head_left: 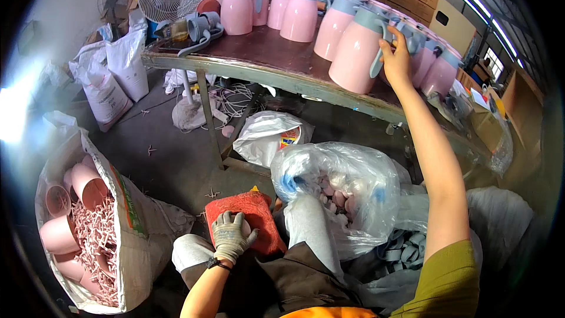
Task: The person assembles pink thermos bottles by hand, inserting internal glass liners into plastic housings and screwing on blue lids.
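**Pink jug (354, 56) at table (250, 59) edge, looks mostly built**

Grey collar (369, 19) and handle (375, 66) are already fitted, finish smooth and glossy. What's left can't really be told, though loose grey parts (406, 248) are piled below. Fingers of the right hand (398, 59) are half curled at the handle; can't tell if it's gripped. Red pad (268, 222) is covered by the gloved left hand (233, 238), laid open.
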`<state>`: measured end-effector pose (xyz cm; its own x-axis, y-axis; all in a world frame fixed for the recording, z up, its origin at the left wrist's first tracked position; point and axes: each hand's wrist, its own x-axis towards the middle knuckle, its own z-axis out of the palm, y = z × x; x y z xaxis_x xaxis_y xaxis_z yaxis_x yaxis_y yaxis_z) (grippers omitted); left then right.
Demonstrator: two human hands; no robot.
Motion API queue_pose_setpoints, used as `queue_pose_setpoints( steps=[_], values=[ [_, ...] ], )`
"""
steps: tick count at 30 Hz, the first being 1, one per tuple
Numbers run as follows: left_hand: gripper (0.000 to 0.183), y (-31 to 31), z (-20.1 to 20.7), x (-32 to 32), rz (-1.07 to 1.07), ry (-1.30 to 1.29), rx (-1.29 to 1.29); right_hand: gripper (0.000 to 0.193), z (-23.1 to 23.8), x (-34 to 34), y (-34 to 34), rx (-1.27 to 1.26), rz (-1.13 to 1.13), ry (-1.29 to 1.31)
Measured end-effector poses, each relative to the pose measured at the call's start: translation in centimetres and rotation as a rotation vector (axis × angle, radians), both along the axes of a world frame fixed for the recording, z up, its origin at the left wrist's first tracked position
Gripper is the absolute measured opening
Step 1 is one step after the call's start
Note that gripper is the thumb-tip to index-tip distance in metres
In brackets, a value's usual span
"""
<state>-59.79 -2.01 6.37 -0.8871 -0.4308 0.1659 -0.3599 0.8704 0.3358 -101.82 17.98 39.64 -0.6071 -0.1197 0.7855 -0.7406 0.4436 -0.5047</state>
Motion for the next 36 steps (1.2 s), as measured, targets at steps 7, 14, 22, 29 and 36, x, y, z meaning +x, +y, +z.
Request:
queue_pose_setpoints(
  steps=[7,14,22,29,36],
  values=[
    [0.063,-0.6,-0.1,0.2,0.008,0.039,0.002,0.047,-1.3,-5.1,-5.6,0.036,-0.080,0.117],
    [0.062,-0.6,0.2,-0.8,-0.019,0.002,0.036,0.056,-11.6,-14.4,-8.4,0.607,-0.303,-0.043],
    [0.061,-0.1,0.7,-0.9,-0.012,-0.010,0.005,0.045,-11.1,-10.0,-9.5,0.703,-0.170,-0.291],
    [0.062,-0.1,0.2,-0.7,0.009,-0.031,0.040,0.042,-11.3,-10.0,-9.4,0.688,-0.158,-0.266],
    [0.060,-0.2,0.6,-0.3,0.005,-0.006,0.023,0.035,-11.6,-10.4,-8.8,0.652,-0.244,0.074]
  ],
)
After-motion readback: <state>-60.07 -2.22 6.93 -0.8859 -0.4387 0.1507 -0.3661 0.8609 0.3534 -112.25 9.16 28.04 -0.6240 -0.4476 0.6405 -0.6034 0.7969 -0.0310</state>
